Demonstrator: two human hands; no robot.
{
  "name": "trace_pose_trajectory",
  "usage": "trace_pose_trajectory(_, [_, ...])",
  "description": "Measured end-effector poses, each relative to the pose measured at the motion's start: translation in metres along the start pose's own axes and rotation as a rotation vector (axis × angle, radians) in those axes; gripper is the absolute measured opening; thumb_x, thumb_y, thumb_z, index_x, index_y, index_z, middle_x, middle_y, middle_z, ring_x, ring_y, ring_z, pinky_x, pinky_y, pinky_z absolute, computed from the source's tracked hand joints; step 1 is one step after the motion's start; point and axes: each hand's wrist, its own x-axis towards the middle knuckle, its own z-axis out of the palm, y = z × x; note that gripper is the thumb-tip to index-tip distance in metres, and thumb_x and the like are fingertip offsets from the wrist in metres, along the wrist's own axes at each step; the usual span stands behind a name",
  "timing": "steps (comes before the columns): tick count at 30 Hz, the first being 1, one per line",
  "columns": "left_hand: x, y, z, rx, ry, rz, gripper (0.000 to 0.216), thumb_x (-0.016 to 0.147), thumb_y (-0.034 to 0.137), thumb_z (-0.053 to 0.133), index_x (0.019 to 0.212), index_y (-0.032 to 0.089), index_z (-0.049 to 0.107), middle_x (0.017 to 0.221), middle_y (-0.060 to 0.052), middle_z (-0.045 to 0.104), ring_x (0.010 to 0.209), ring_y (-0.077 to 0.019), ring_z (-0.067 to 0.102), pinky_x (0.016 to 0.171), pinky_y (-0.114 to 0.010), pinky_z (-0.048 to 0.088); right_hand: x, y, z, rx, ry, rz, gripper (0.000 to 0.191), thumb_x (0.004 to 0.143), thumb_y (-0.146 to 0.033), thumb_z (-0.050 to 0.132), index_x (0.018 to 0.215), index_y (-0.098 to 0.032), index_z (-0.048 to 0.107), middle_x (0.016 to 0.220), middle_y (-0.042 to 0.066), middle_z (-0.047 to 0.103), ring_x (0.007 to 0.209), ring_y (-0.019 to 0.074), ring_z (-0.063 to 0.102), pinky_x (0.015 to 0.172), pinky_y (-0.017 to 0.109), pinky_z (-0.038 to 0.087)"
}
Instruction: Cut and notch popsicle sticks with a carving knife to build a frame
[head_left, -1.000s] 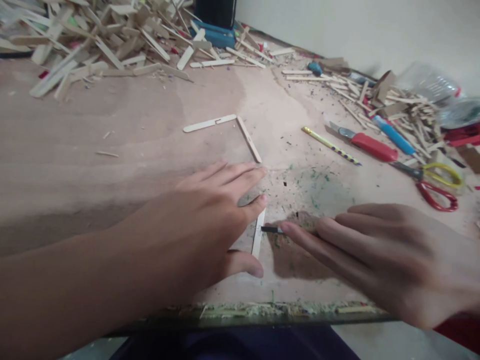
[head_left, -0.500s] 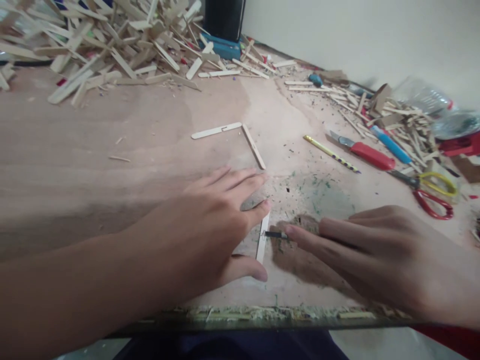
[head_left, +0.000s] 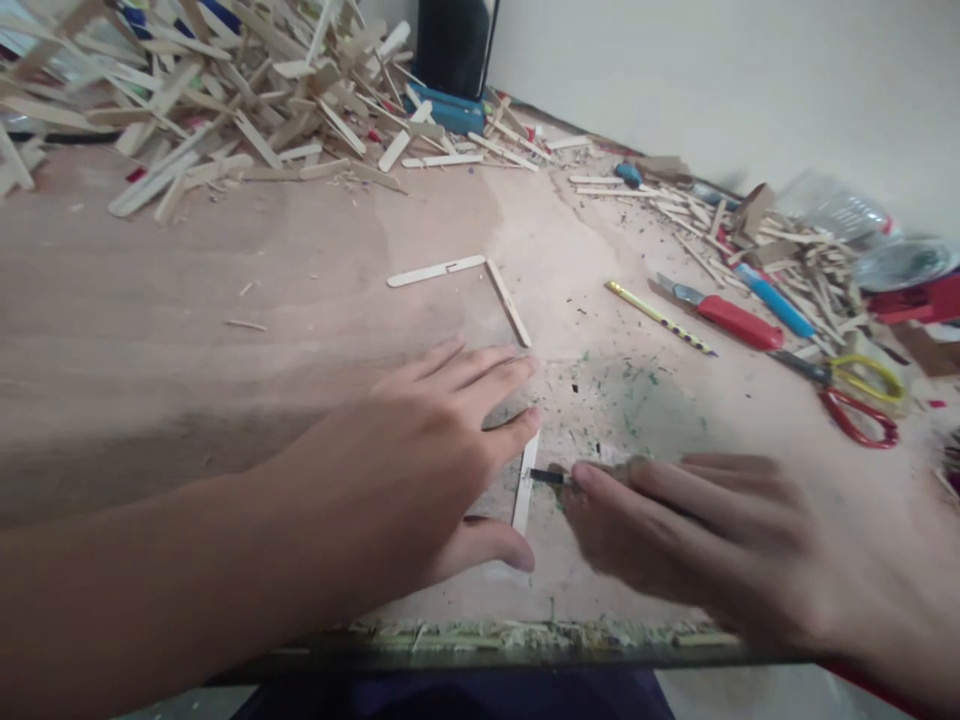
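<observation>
A pale craft stick [head_left: 527, 500] lies upright in view near the table's front edge, with a small pencilled mark about its middle. My left hand [head_left: 442, 450] is spread flat on the table, its index fingertip and thumb pressing down near the stick's two ends. From the right, my right hand [head_left: 697, 540] is closed round a craft knife [head_left: 549, 478], whose dark blade tip touches the stick at the mark. The knife's handle is mostly hidden by the fingers. Beyond my left hand, one notched craft stick [head_left: 435, 271] and another craft stick [head_left: 508, 303] meet at a corner.
A heap of craft sticks [head_left: 247, 90] stands at the back left beside a dark upright object [head_left: 454, 50] with a blue base. A yellow pencil [head_left: 660, 318], a red-handled knife [head_left: 739, 322] and scissors [head_left: 855, 395] lie at right. Green shavings dot the table [head_left: 315, 230].
My right hand has shifted slightly downward while the blade stays at the stick's mark. The left hand keeps its hold in place. The whole view has shifted a little.
</observation>
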Motion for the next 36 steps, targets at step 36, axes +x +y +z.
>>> trace_pose_trajectory(36, [-0.003,-0.002,0.008,0.022,-0.026,-0.055,0.100,0.088,0.094,0.086,0.156,0.020,0.078,0.181,-0.024,0.057,0.167,-0.0436,0.057,0.142,-0.061,0.044,-0.003,-0.006,0.024,0.027,0.160,0.071,0.024,0.119,-0.015,0.070,0.141,-0.007,0.071,0.079,-0.005,0.067,0.059,0.0100,0.056,0.050,0.034,0.038])
